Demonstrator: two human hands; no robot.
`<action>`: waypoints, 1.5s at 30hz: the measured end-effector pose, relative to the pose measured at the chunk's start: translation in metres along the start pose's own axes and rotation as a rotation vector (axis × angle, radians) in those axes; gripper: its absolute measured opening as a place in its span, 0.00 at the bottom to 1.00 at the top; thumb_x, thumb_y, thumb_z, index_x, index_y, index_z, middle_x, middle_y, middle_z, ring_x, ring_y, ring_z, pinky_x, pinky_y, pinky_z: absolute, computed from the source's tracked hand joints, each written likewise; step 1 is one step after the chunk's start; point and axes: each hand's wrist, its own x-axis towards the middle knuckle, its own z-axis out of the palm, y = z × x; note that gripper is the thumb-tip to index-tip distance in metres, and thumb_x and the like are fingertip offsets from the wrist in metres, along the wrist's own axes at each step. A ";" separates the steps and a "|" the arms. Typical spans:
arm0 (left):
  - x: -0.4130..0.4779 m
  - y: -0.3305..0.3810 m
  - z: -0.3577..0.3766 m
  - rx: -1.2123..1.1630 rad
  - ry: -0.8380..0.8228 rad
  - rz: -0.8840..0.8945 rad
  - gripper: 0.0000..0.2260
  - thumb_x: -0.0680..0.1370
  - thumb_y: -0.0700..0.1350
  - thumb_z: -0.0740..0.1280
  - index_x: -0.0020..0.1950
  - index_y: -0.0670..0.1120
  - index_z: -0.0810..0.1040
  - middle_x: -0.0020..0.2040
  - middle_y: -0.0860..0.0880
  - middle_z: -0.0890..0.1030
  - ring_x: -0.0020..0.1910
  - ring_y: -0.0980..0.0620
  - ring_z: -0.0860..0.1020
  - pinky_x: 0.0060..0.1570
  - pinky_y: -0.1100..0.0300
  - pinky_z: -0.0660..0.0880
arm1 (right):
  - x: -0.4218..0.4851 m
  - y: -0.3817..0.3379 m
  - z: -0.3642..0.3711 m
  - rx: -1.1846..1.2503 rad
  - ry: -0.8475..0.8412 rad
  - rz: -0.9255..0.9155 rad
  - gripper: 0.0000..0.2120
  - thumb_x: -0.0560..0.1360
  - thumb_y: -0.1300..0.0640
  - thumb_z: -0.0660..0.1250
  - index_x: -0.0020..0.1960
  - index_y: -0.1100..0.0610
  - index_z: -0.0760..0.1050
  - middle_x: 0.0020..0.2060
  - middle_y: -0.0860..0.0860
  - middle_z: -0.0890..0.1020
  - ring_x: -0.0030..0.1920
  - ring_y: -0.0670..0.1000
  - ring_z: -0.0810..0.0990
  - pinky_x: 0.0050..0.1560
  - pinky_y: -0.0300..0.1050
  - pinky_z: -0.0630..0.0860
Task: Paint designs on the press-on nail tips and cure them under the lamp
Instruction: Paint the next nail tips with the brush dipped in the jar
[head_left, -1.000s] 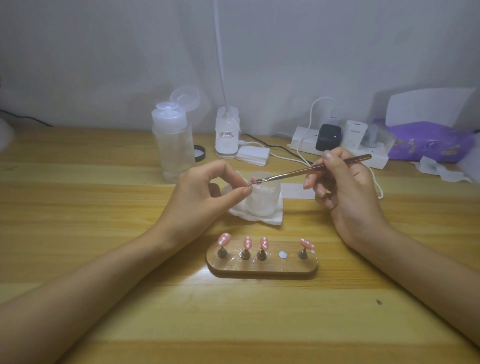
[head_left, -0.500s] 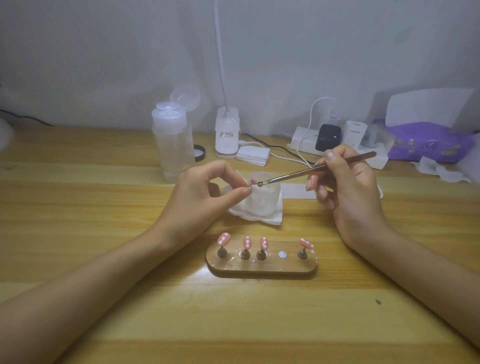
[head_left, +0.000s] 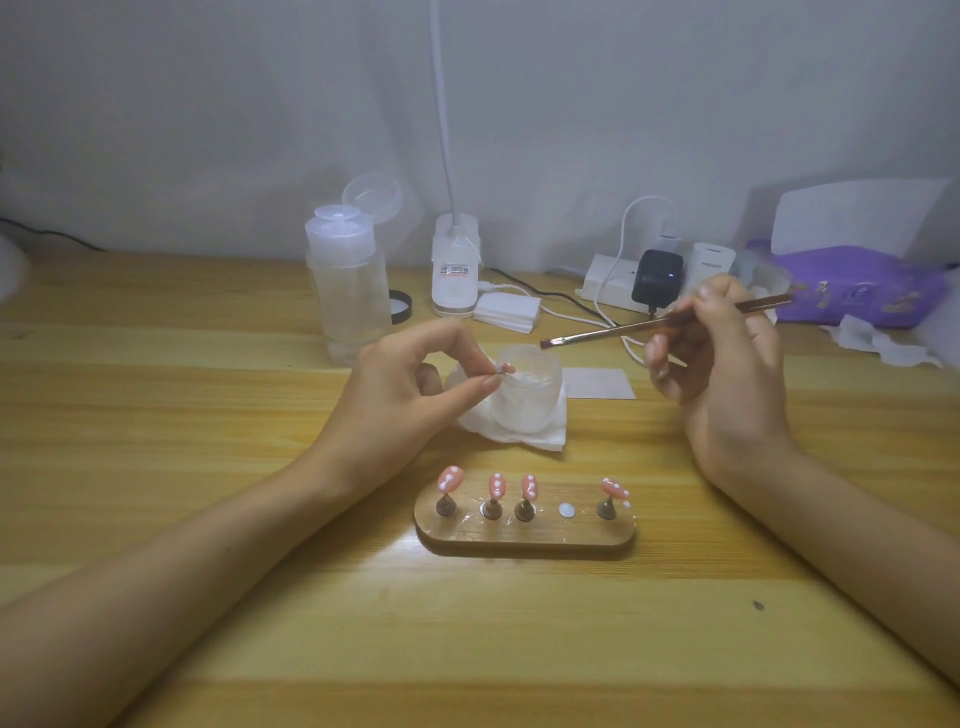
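Note:
My left hand (head_left: 410, 384) pinches a small pink nail tip on its stand (head_left: 503, 370) between thumb and forefinger, over a frosted jar (head_left: 524, 400). My right hand (head_left: 722, 353) holds a thin copper-coloured brush (head_left: 623, 328), its bristle end pointing left, a short way up and right of the nail tip. In front of me a wooden holder (head_left: 524, 530) carries several pink nail tips with white dots (head_left: 497, 486) on small metal stands, and one bare magnet spot (head_left: 568, 510).
The frosted jar sits on a white tissue (head_left: 519, 439). Behind stand a clear pump bottle (head_left: 348, 291) with its lid flipped open, a white lamp base (head_left: 455, 273), a power strip with plugs (head_left: 654, 280), a purple packet (head_left: 857, 288) and crumpled tissue (head_left: 878, 343).
The brush tip has lifted off the pinched nail tip and drawn back to the right and up. My left hand stays in place.

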 end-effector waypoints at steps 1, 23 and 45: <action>0.000 0.000 0.000 0.001 0.002 0.002 0.06 0.76 0.41 0.74 0.41 0.46 0.79 0.32 0.63 0.77 0.25 0.53 0.64 0.28 0.68 0.62 | -0.001 0.001 0.001 0.000 -0.054 -0.008 0.13 0.80 0.56 0.58 0.37 0.49 0.73 0.28 0.47 0.77 0.30 0.47 0.76 0.26 0.35 0.67; 0.000 0.003 0.000 0.012 0.033 0.015 0.05 0.75 0.40 0.74 0.42 0.44 0.79 0.33 0.60 0.77 0.28 0.38 0.66 0.32 0.57 0.65 | 0.000 0.009 0.002 0.007 -0.063 0.196 0.13 0.83 0.54 0.60 0.40 0.55 0.71 0.26 0.51 0.79 0.26 0.46 0.74 0.25 0.34 0.68; 0.000 0.001 0.001 -0.001 0.022 0.016 0.05 0.75 0.39 0.74 0.41 0.45 0.79 0.43 0.50 0.80 0.28 0.38 0.66 0.31 0.58 0.65 | 0.001 0.009 0.003 -0.013 -0.149 0.096 0.11 0.82 0.53 0.60 0.42 0.55 0.70 0.30 0.54 0.82 0.25 0.47 0.73 0.25 0.36 0.67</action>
